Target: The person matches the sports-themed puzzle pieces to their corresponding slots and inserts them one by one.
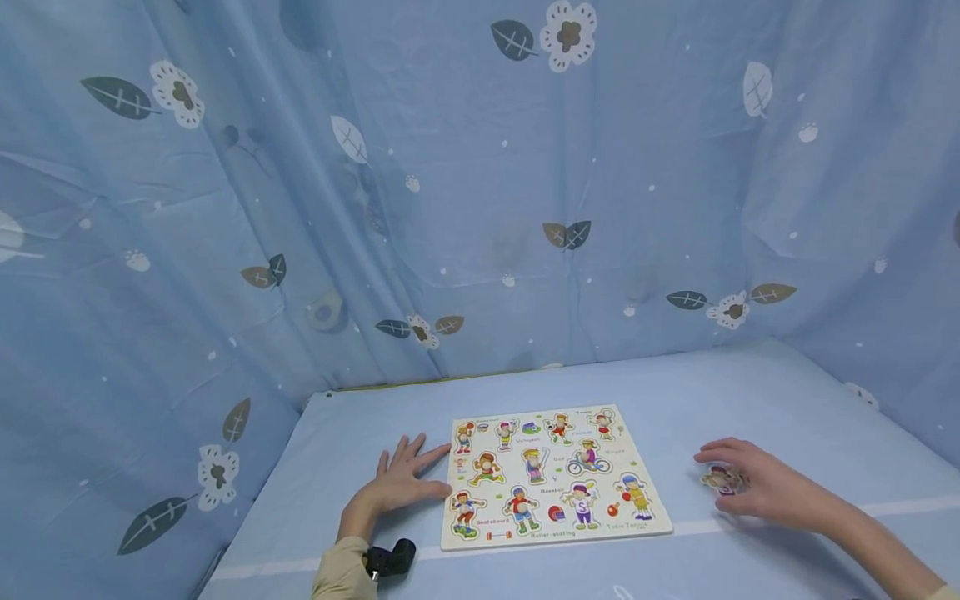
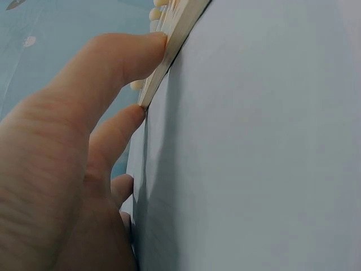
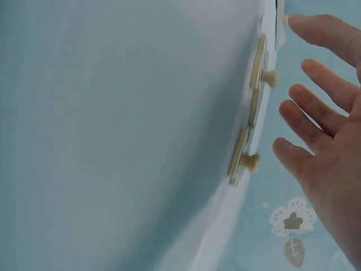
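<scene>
A wooden knob puzzle board (image 1: 551, 550) with several sports-figure pieces lies flat on the table. At its left edge is my left hand (image 1: 401, 483), fingers spread, with the thumb and index fingertips touching the board's side; the left wrist view shows this thumb (image 2: 113, 59) against the edge. To the right of the board, my right hand (image 1: 768, 487) hovers over a few loose puzzle pieces (image 1: 723, 479), its fingers partly covering them. In the right wrist view, two pieces with wooden knobs (image 3: 271, 78) stand out from the surface beside the parted fingers, which grip neither.
The table (image 1: 360, 417) has a light blue cover with a white stripe. Blue curtains (image 1: 480, 208) with leaves and flowers hang behind it and at both sides. A black wrist device (image 1: 392, 558) sits at my left wrist.
</scene>
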The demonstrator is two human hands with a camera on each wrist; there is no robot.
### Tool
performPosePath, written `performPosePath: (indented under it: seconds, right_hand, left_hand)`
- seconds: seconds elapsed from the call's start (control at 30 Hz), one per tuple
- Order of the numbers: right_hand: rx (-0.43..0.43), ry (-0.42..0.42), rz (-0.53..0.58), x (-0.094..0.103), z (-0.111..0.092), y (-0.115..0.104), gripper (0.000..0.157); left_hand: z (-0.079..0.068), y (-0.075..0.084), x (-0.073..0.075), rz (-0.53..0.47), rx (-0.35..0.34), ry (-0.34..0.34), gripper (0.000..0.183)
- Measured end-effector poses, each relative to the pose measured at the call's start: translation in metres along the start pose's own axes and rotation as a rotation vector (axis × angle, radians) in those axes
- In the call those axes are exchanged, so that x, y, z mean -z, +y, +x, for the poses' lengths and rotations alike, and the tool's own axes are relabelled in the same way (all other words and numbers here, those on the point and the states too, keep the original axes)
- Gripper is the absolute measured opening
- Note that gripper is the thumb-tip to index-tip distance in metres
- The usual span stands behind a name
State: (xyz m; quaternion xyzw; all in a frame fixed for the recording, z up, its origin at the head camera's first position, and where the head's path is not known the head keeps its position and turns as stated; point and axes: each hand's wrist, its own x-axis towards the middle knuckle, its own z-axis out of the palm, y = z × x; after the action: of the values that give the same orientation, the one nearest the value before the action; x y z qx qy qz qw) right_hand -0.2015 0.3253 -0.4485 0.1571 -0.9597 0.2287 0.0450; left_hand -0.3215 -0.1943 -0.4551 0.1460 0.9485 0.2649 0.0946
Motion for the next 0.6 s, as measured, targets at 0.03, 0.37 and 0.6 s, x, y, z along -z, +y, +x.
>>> performPosePath:
  seconds: [0.03,0.37,0.6]
  right_hand:
    - [0.001,-0.003,-0.006,0.001,-0.001,0.002,0.055]
    - [-0.071,-0.147,0.073,0.006,-0.001,0.009,0.055]
    - [-0.036,-0.150,0.051,0.006,-0.002,0.012,0.051]
  left_hand:
    - [0.000,0.000,0.000,0.000,0.000,0.000,0.079]
    - [0.002,-0.003,-0.002,0.008,-0.007,0.003,0.079]
    - [0.001,-0.001,-0.001,0.000,-0.009,0.000,0.079]
